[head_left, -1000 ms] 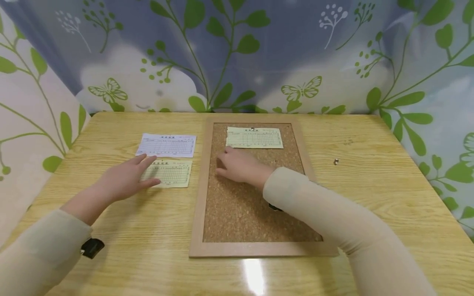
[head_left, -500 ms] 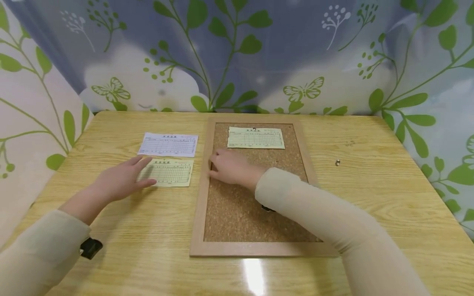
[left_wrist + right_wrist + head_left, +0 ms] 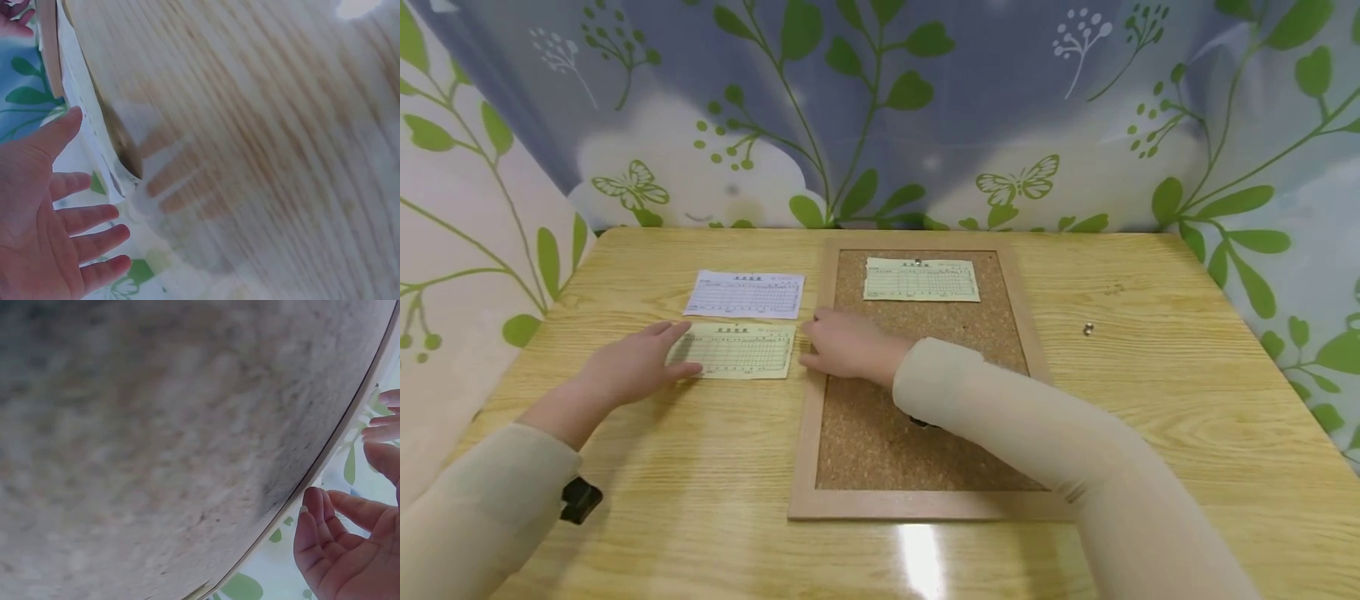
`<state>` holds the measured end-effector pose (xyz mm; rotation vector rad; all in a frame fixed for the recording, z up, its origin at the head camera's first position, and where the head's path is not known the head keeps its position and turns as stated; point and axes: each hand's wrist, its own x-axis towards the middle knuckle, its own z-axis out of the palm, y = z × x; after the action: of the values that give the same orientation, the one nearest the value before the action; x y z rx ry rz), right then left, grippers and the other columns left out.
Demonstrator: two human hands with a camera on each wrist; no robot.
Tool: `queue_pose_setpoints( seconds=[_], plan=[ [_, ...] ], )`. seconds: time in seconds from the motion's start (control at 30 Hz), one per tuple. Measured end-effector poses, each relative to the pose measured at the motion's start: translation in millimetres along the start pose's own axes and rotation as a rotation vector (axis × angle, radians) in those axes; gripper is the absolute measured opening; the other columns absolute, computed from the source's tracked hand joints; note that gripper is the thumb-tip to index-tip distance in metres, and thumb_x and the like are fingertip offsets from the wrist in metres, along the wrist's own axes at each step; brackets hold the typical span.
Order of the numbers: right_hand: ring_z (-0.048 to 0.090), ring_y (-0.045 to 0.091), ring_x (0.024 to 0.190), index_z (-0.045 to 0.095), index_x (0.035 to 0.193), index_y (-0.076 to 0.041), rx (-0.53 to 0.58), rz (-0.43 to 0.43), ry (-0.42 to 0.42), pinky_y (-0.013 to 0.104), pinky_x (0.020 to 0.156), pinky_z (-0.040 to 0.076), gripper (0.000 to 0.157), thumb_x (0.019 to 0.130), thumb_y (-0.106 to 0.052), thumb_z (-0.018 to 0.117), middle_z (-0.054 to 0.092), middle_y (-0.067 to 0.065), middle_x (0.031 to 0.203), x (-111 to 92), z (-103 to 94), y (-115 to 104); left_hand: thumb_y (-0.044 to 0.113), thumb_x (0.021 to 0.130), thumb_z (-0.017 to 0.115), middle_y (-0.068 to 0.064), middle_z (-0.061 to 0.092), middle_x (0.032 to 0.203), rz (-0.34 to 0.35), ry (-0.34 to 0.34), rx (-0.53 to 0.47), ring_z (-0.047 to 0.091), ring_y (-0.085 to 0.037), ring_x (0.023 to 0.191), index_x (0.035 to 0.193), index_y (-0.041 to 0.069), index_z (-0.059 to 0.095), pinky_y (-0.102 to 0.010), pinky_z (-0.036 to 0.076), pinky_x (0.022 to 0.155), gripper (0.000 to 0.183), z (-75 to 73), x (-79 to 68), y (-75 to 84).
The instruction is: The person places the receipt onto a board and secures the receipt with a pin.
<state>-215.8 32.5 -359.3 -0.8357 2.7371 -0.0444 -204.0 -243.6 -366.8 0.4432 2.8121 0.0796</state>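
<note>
My left hand [image 3: 628,362], fingers extended, reaches over the left end of a pale yellow printed slip [image 3: 745,354] on the table. In the left wrist view the palm [image 3: 25,225] shows nothing held, fingers spread apart. The right hand [image 3: 850,343] hovers above the left frame of a corkboard [image 3: 880,450], its fingertips near the slip's right edge. Loosely bent fingers with nothing between them show for the right hand [image 3: 350,550] in the right wrist view. Another yellow slip [image 3: 921,285] is fixed to the board's top by a pin [image 3: 918,262].
A white printed slip [image 3: 747,294] lies just beyond the yellow one on the table [image 3: 700,467]. Right of the board sits a small shiny metal piece [image 3: 1088,329]. Leaf-patterned fabric [image 3: 880,125] hangs behind and along the sides.
The right hand has moved left from over the cork to the board's left frame, toward the yellow slip. The left hand has drawn slightly left, uncovering more of that slip.
</note>
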Motion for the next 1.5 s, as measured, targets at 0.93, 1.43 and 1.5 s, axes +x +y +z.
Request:
queue_pose_setpoints(
  seconds=[0.93,1.43,1.5],
  plan=[
    [0.04,0.012,0.062,0.055,0.088,-0.007,0.123,-0.003,-0.191,0.023,0.056,0.034,0.025,0.091,-0.031,0.06,0.046,0.0,0.075,37.6,-3.7,-19.0,0.044,0.089,0.059,-0.035,0.05,0.118,-0.027,-0.033,0.105,0.051,-0.049,0.103,0.123,-0.012,0.052,-0.057,0.043,0.081,0.065,-4.4,20.6,-15.2],
    [0.042,0.014,0.068,0.06,0.093,-0.006,0.103,0.019,-0.215,0.025,0.062,0.037,0.027,0.09,-0.033,0.06,0.052,0.002,0.082,33.3,-4.8,-18.1,0.016,0.092,0.059,-0.018,0.054,0.094,-0.105,0.005,-0.613,0.051,-0.019,0.075,0.122,-0.015,0.039,-0.03,0.046,0.061,0.048,4.3,20.8,-30.7],
    [0.042,0.013,0.068,0.058,0.09,-0.007,0.104,0.02,-0.218,0.024,0.063,0.037,0.027,0.091,-0.034,0.06,0.05,0.001,0.08,33.1,-4.5,-18.4,0.014,0.093,0.057,-0.01,0.058,0.089,-0.095,0.0,-0.691,0.053,-0.012,0.072,0.118,-0.016,0.044,-0.028,0.049,0.061,0.041,6.1,18.1,-34.5]
  ],
)
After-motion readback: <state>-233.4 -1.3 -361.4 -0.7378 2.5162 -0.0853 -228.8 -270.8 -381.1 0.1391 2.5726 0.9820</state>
